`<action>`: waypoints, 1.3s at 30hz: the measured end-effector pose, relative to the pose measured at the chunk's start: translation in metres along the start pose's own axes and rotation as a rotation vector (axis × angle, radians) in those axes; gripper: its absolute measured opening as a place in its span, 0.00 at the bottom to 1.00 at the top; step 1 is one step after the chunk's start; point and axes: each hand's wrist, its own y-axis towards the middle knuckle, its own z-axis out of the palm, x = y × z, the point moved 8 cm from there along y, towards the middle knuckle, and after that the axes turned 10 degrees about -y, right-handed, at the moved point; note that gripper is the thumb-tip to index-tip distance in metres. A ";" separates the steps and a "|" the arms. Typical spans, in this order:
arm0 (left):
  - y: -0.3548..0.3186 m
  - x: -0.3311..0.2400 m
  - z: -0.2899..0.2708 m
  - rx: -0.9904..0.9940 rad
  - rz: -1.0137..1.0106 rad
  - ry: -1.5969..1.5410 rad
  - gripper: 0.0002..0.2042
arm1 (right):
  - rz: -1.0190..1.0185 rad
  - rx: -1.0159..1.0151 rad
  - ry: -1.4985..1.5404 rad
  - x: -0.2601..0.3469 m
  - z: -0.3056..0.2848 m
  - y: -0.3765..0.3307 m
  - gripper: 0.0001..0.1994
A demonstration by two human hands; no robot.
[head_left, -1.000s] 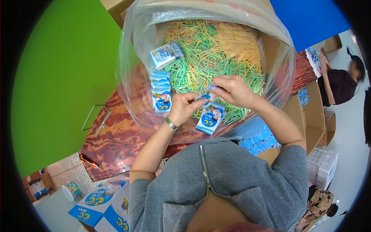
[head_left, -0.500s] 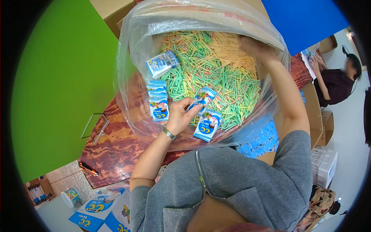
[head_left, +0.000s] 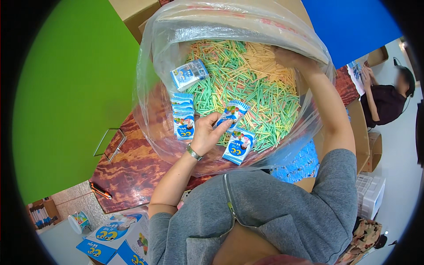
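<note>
One head-worn wide fisheye camera, the left of a side-by-side pair, looks steeply down past the wearer's grey zip-front fabric top (head_left: 269,194) along the lower edge. It sits close above the large clear plastic bag (head_left: 192,33) in the upper middle and the glossy red-brown patterned table (head_left: 132,163); its width reaches a more distant person in a dark shirt (head_left: 386,101) at right.

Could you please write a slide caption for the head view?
Left hand holding a packet, right hand at the orange sticks in a clear bag.
</note>
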 end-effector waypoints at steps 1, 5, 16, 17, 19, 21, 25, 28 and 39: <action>0.001 -0.004 0.002 0.007 0.005 -0.001 0.11 | 0.036 -0.051 0.019 -0.005 0.003 -0.002 0.27; -0.001 -0.006 -0.001 -0.004 -0.013 0.013 0.11 | 0.139 -0.277 0.107 -0.006 0.005 0.003 0.28; -0.002 -0.016 -0.007 -0.013 -0.014 0.048 0.10 | -0.039 -0.563 0.152 -0.025 -0.005 -0.014 0.24; -0.003 -0.016 -0.008 -0.021 -0.017 0.048 0.10 | -0.075 -0.591 0.038 -0.018 -0.021 -0.023 0.22; -0.002 -0.014 -0.011 -0.042 -0.013 -0.029 0.10 | -0.128 -0.128 0.691 -0.011 -0.030 -0.017 0.19; 0.002 -0.005 -0.013 -0.050 0.006 -0.061 0.10 | -0.165 0.392 1.306 0.024 -0.018 -0.032 0.17; 0.005 0.004 -0.018 -0.100 -0.030 -0.165 0.10 | -0.408 0.588 1.827 0.080 -0.045 -0.063 0.17; 0.002 0.007 -0.024 -0.185 0.001 -0.177 0.09 | -0.533 0.488 1.851 0.095 -0.083 -0.078 0.15; -0.009 -0.029 -0.042 -0.402 0.322 0.274 0.10 | -0.705 0.149 0.832 0.112 -0.171 -0.089 0.12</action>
